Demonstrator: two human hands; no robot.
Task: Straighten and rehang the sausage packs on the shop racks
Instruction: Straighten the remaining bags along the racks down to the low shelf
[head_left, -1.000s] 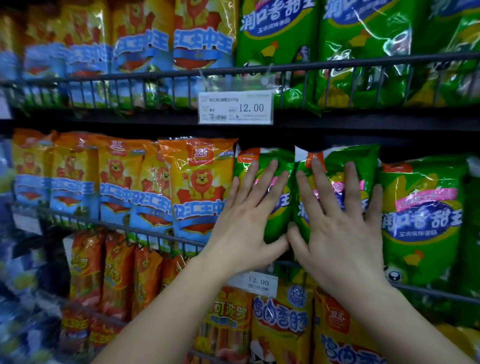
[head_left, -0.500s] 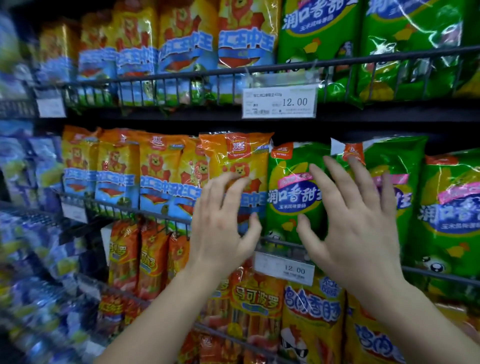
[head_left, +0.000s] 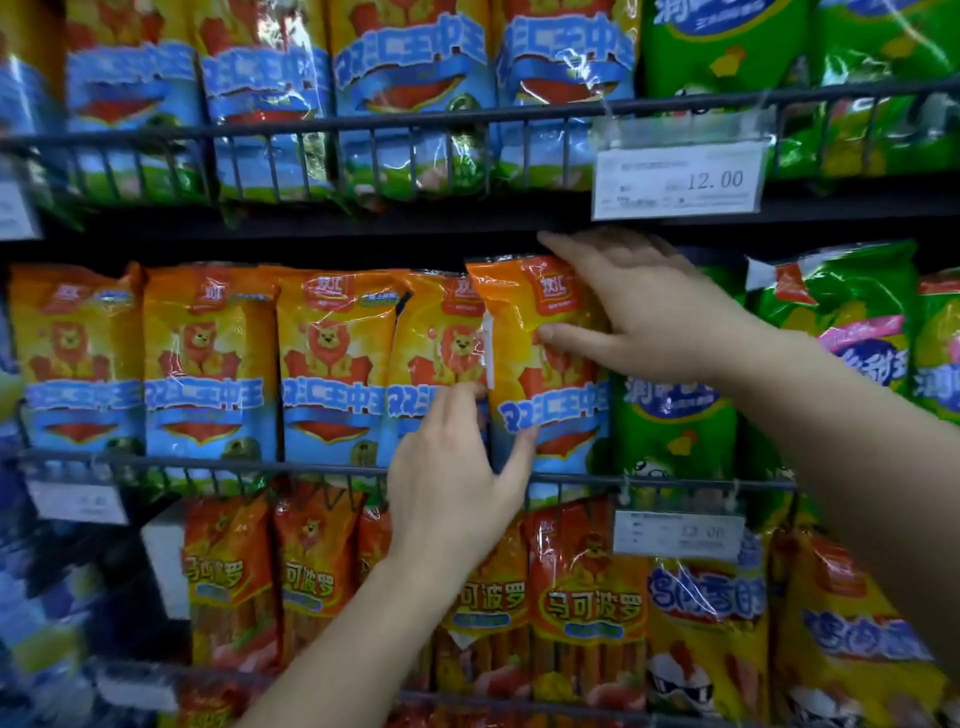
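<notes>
We reach up with both arms to the middle rack (head_left: 311, 462): our left hand (head_left: 457, 467) pinches the lower left edge of the orange sausage pack (head_left: 556, 395), thumb in front and fingers curled behind, while our right hand (head_left: 644, 312) grips its top, thumb on the front. The pack stands at the right end of a row of like packs (head_left: 332, 364), just beside the green packs (head_left: 675, 415), and shows a lion and white Chinese characters on a blue band; the price label (head_left: 680, 179) above reads 12.00.
</notes>
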